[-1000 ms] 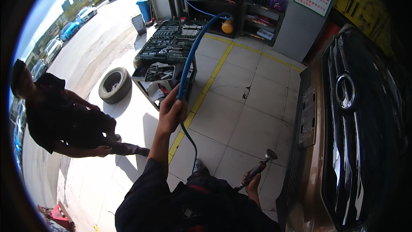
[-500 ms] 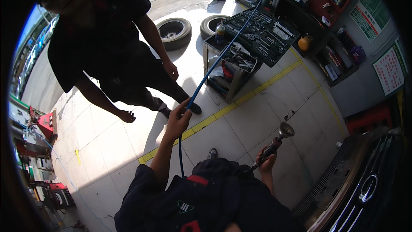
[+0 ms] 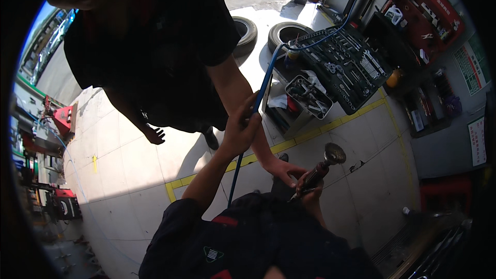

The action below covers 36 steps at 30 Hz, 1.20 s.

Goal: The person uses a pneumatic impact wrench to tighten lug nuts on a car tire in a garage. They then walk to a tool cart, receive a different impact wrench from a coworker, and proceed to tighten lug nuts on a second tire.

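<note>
Handheld rotary tool (image 3: 313,176) with a round, cup-shaped head: held before the torso, right hand (image 3: 312,200) closed around its body. A co-worker's hand (image 3: 285,169) is at the tool; contact cannot be confirmed. Left hand (image 3: 241,132) curls around a blue hose (image 3: 265,81). Beyond: tool trolley (image 3: 297,126), open socket-set case (image 3: 349,102).

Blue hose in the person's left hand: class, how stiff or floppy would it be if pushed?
The blue hose probably bends readily, since it curves sharply beyond the left hand. Being long and thin, it would likely buckle sideways.
</note>
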Available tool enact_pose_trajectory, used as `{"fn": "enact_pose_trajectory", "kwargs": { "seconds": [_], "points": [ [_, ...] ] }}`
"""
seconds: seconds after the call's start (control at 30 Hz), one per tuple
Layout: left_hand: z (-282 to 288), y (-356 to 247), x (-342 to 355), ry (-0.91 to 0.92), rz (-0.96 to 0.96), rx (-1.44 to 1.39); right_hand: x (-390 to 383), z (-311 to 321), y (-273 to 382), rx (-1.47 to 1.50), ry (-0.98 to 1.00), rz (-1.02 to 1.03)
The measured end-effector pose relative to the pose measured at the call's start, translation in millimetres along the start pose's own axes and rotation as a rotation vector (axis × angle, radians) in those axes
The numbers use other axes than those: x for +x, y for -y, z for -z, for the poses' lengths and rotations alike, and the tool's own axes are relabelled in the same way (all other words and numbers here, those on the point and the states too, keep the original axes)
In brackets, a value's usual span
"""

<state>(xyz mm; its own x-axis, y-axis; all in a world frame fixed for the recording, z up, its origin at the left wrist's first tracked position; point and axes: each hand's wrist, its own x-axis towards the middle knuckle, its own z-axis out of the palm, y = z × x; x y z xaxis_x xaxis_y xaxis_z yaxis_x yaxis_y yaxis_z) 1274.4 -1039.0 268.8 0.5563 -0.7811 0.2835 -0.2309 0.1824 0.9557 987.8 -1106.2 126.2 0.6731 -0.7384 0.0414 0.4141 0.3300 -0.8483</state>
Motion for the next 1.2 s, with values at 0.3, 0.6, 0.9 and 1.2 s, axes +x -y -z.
{"fn": "enact_pose_trajectory", "kwargs": {
  "seconds": [0.3,0.6,0.9,1.2],
  "points": [
    [-76.0,82.6,142.2,0.085,0.019,0.357,148.6,83.8,37.1,-0.303,-0.061,0.104],
    [-35.1,81.3,203.5,-0.035,0.295,0.325,268.5,68.2,50.2,-0.147,0.008,-0.122],
    [-20.4,69.6,184.4,-0.087,-0.076,0.092,327.0,12.1,47.8,0.003,0.046,-0.262],
    [-12.4,64.6,208.2,-0.123,-0.213,0.340,353.7,-39.7,64.1,0.220,-0.070,-0.365]
  ]
}}
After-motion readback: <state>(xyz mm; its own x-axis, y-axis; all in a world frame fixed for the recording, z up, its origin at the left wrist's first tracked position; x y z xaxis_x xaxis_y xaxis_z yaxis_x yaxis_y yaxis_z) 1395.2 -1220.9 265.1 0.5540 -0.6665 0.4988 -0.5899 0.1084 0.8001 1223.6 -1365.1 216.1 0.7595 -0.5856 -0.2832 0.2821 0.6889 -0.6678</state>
